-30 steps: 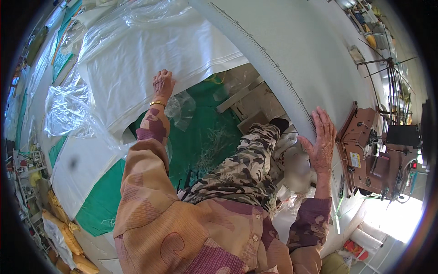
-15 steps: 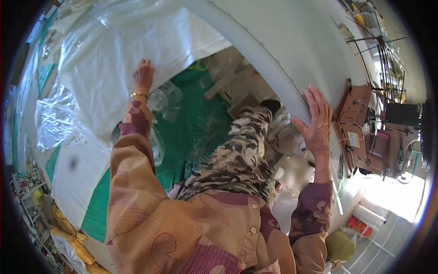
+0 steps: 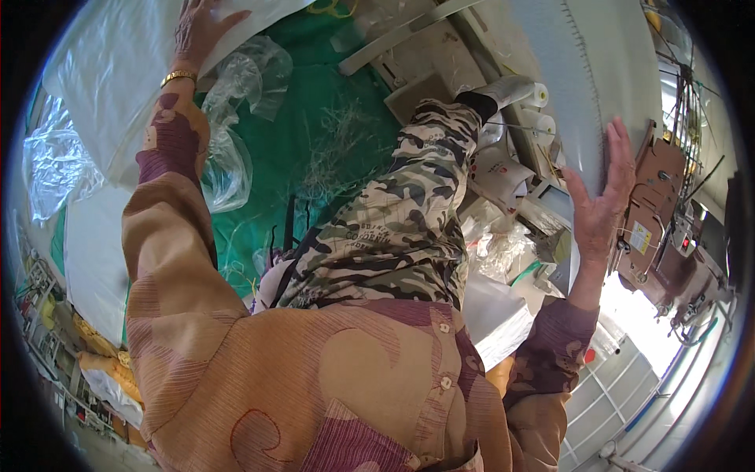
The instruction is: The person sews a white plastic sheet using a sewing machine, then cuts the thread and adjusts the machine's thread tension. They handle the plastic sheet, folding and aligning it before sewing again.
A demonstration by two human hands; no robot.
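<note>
Your left hand point(image 3: 198, 35), thumb spread wide, is over a large, smooth white sheet point(image 3: 110, 75) at upper left; whether it presses down cannot be told. Your right hand point(image 3: 602, 193) is spread, thumb apart, by the ruler-marked edge of a pale grey surface point(image 3: 621, 59). Crumpled clear plastic film point(image 3: 224, 149) lies beside your left wrist, over green sheeting point(image 3: 314, 126).

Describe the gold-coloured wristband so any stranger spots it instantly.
Start at the large, smooth white sheet at upper left, then find the bare left hand over it. Just below that hand sits the narrow gold-coloured wristband. Its metallic shine sets it apart from the matte purple fabric sleeve below.
</note>
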